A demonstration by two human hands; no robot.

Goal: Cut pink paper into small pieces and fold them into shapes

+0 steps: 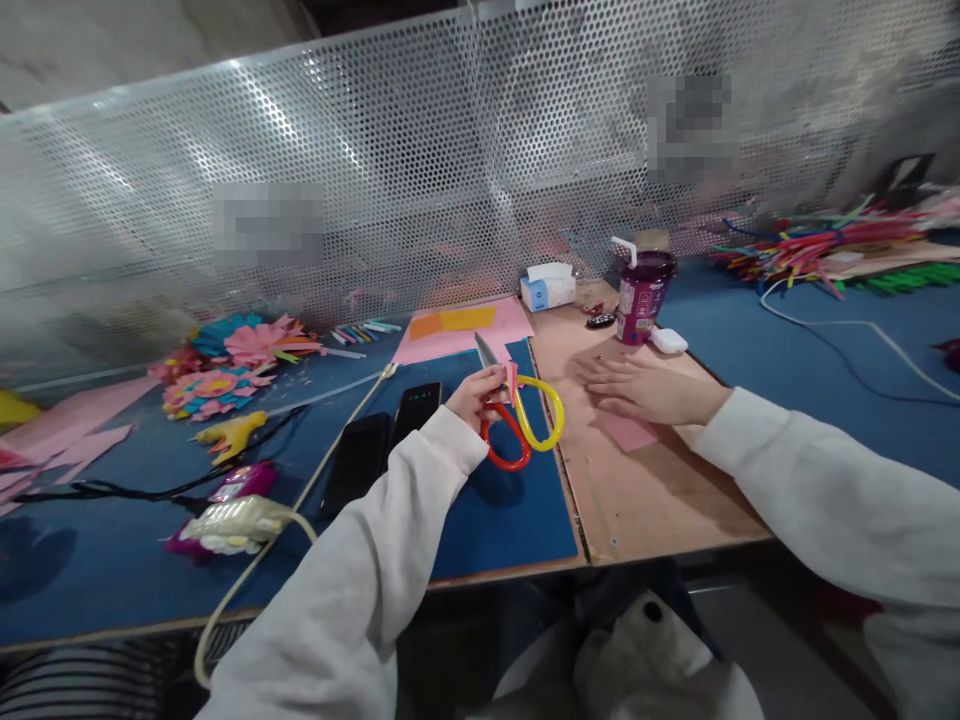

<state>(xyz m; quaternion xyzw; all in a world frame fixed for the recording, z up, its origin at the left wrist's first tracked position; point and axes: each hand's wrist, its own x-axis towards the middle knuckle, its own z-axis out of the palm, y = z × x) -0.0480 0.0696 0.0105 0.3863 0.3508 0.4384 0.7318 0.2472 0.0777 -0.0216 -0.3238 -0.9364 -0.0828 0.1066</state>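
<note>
My left hand (478, 396) is closed on a pair of scissors (560, 418) with one red and one yellow handle loop. The blades point up and away, while the loops hang to the right of the fingers. A small pink piece of paper (513, 382) shows at the fingertips, against the scissors; whether it is pinched there I cannot tell. Palm down, my right hand (652, 390) lies on the tan board with fingers stretched out. Under and in front of it is a pink paper piece (631, 432), partly hidden by the hand.
A purple cup (643, 300) with a straw, a white case (669, 341) and a tissue pack (548, 288) stand beyond my right hand. To the left lie two phones (358, 455), a yellow glue gun (232, 436), cords and paper flowers (217, 392). Perforated metal (420, 180) closes the back.
</note>
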